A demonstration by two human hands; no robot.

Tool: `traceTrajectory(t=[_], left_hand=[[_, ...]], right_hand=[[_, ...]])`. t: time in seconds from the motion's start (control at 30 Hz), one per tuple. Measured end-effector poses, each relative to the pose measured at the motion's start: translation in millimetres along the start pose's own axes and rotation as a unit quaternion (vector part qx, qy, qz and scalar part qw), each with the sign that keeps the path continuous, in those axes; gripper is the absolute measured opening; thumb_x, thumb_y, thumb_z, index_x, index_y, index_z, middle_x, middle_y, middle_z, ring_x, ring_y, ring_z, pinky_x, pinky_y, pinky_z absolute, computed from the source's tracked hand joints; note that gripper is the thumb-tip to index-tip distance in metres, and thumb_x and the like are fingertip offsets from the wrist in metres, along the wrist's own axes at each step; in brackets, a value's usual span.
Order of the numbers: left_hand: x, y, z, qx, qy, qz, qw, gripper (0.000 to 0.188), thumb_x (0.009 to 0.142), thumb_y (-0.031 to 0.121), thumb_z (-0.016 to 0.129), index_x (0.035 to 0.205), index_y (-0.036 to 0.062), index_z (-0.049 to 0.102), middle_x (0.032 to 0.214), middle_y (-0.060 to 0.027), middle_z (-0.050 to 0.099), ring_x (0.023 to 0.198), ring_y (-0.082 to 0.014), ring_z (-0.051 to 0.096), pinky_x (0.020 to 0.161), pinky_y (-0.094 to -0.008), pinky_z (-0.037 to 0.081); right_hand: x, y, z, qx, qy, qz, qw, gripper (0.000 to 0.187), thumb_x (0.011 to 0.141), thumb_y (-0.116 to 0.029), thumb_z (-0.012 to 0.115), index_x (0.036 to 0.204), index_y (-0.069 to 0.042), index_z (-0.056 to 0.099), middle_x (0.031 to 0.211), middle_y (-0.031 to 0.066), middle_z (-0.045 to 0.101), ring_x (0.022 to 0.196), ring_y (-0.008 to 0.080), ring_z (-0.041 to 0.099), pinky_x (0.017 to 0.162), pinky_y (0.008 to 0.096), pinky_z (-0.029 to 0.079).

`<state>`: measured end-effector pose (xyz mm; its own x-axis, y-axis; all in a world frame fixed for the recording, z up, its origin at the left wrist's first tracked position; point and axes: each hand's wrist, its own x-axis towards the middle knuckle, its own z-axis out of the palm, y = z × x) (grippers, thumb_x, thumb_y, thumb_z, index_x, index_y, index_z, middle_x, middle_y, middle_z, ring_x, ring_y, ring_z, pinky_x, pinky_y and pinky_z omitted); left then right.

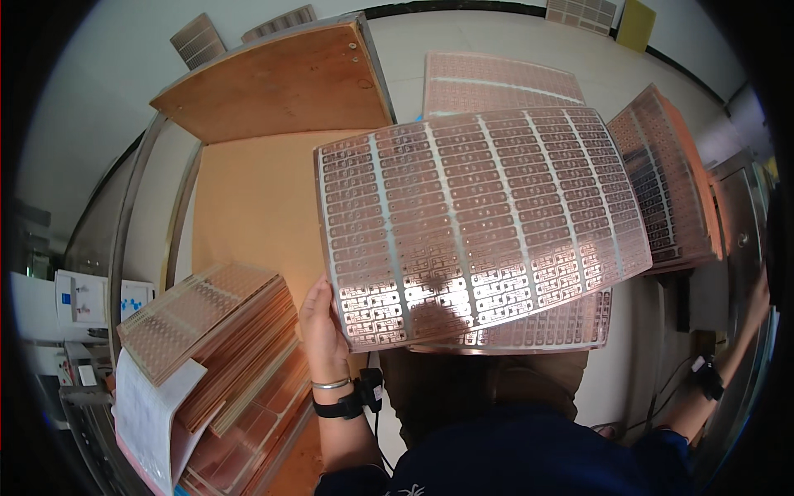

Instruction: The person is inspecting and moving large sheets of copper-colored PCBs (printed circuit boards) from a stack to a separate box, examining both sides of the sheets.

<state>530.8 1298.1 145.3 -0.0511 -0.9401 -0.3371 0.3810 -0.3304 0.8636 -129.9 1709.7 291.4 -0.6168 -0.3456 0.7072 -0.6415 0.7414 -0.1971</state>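
Observation:
My left hand (322, 318) is closed on the lower left edge of a large copper circuit board panel (496, 240). The panel is tilted in front of me, with rows of repeated copper patterns and pale strips between them; light glares off its lower part. Beneath and behind it other panels show, one sticking out at the far side (504, 78) and another at the near side (546, 322). At the far right, my right hand (747, 324) reaches away beside a metal cabinet (744, 207); its fingers are lost at the dark rim.
On the left, a stack of copper panels (240, 347) stands with white paper sheets (157, 413) against it. A wooden board (281, 83) rises behind a tan surface (248, 198). Upright panels (662, 182) lean on the right. More panels (579, 15) rest against the far wall.

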Motion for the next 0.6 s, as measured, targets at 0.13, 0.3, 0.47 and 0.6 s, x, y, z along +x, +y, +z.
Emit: traceTrajectory(t=[0.13, 0.3, 0.47, 0.6], left_hand=[[-7, 1, 4, 0.051, 0.053, 0.065, 0.995, 0.026, 0.092, 0.011, 0.045, 0.11, -0.006, 0.053, 0.098, -0.0108, 0.062, 0.087, -0.0134, 0.058, 0.077, -0.0245, 0.047], [-15, 8, 12, 0.04, 0.031, 0.117, 0.992, 0.025, 0.092, 0.01, 0.044, 0.11, -0.0058, 0.052, 0.1, -0.0092, 0.061, 0.087, -0.0116, 0.058, 0.077, -0.0231, 0.046], [-16, 11, 18, 0.021, 0.036, 0.145, 0.988, 0.023, 0.091, 0.008, 0.046, 0.108, -0.0059, 0.054, 0.097, -0.009, 0.061, 0.083, -0.0111, 0.058, 0.073, -0.0223, 0.047], [-11, 10, 13, 0.016, 0.044, 0.167, 0.985, 0.021, 0.091, 0.008, 0.047, 0.105, -0.0051, 0.055, 0.093, -0.0091, 0.062, 0.078, -0.0107, 0.058, 0.07, -0.0219, 0.048]], right_hand=[[-77, -146, 84, 0.25, -0.316, 0.075, 0.912, 0.032, 0.093, -0.028, 0.044, 0.102, 0.0, 0.058, 0.082, 0.0027, 0.058, 0.074, 0.0099, 0.055, 0.063, 0.0236, 0.043], [-124, -225, 146, 0.275, -0.37, 0.037, 0.887, 0.033, 0.09, -0.013, 0.049, 0.12, 0.001, 0.049, 0.116, 0.014, 0.054, 0.107, 0.0206, 0.052, 0.09, 0.0281, 0.04], [-117, -227, 174, 0.287, -0.331, 0.039, 0.898, 0.033, 0.089, -0.016, 0.051, 0.116, 0.002, 0.051, 0.103, 0.0105, 0.059, 0.093, 0.0164, 0.056, 0.08, 0.0264, 0.043], [-98, -227, 162, 0.354, -0.378, 0.211, 0.829, 0.029, 0.09, -0.021, 0.05, 0.111, -0.001, 0.056, 0.081, 0.0006, 0.06, 0.07, 0.0068, 0.054, 0.061, 0.0202, 0.043]])
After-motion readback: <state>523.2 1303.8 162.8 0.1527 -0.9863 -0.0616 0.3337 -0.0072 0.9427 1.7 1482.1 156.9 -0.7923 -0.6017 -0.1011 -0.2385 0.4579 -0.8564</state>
